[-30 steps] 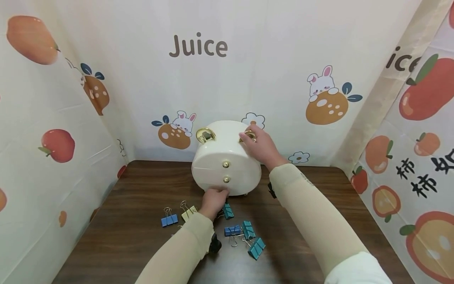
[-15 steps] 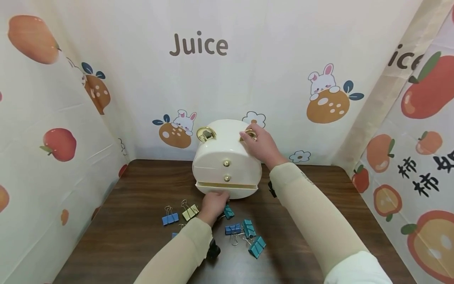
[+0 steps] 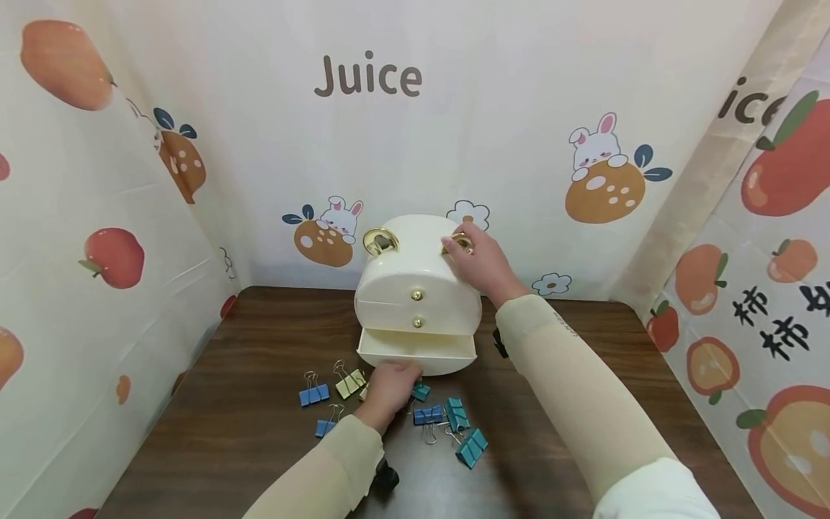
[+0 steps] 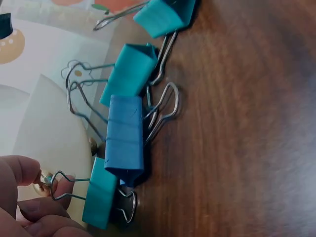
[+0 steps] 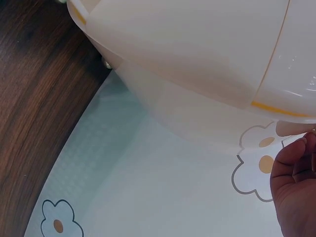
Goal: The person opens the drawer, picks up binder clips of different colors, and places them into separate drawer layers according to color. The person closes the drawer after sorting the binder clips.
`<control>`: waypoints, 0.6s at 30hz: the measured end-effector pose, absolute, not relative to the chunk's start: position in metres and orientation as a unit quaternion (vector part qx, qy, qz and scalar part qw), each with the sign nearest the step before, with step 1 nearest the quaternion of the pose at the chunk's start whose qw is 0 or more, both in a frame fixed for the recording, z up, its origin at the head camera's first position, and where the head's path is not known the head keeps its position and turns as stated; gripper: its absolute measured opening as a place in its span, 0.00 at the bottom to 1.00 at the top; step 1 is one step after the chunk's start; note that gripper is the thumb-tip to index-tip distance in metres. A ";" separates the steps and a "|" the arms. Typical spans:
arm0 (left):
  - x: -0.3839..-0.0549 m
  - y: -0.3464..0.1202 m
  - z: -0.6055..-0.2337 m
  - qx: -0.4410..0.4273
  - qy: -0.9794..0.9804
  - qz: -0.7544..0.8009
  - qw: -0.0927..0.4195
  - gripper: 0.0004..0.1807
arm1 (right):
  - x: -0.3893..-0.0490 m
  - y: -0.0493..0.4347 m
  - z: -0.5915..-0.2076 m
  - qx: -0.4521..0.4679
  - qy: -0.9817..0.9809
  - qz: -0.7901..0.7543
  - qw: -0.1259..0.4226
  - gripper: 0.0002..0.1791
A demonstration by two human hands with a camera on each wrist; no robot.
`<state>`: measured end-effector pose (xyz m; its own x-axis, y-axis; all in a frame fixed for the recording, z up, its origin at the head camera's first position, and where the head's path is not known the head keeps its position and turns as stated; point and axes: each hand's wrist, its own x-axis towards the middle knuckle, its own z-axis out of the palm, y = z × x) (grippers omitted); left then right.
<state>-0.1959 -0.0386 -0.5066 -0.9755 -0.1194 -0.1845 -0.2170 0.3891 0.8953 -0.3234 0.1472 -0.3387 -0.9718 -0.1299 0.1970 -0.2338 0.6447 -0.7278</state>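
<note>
The white box [image 3: 389,311] stands upright on the worktop [image 3: 214,404], at the centre of the frame, with its bottom drawer [image 3: 447,363] partly out. The left hand [image 3: 391,389], below it, is nearly closed: thumb and bent fingers pinch the drawer's gold knob [image 4: 45,183]. The right hand [image 3: 481,265] grips the right gold fitting [image 3: 467,244] on the box's top, thumb toward the left and fingers curled over it; its fingertips are partly hidden in the right wrist view.

Two blue clips [image 3: 314,394] and a yellow clip [image 3: 350,383] lie left of the left hand. Right of it, toward the lower centre, are another blue clip [image 3: 428,415] and three teal clips [image 3: 457,414]. In the left wrist view, one teal clip's wire loop overlaps the fingers; whether they touch cannot be told. A printed curtain [image 3: 486,144] fills the upper frame.
</note>
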 end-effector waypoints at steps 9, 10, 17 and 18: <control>-0.182 -0.040 -0.506 -0.079 0.840 0.535 0.041 0.26 | -0.323 0.147 -0.339 0.102 -0.905 0.408 0.068 0.20; -0.182 -0.040 -0.506 -0.079 0.840 0.534 0.041 0.26 | -0.323 0.147 -0.339 0.102 -0.905 0.408 0.067 0.20; -0.178 -0.040 -0.506 -0.082 0.842 0.533 0.026 0.26 | -0.323 0.146 -0.340 0.099 -0.905 0.408 0.067 0.19; -0.178 -0.040 -0.506 -0.082 0.841 0.535 0.025 0.26 | -0.323 0.145 -0.340 0.099 -0.905 0.407 0.068 0.19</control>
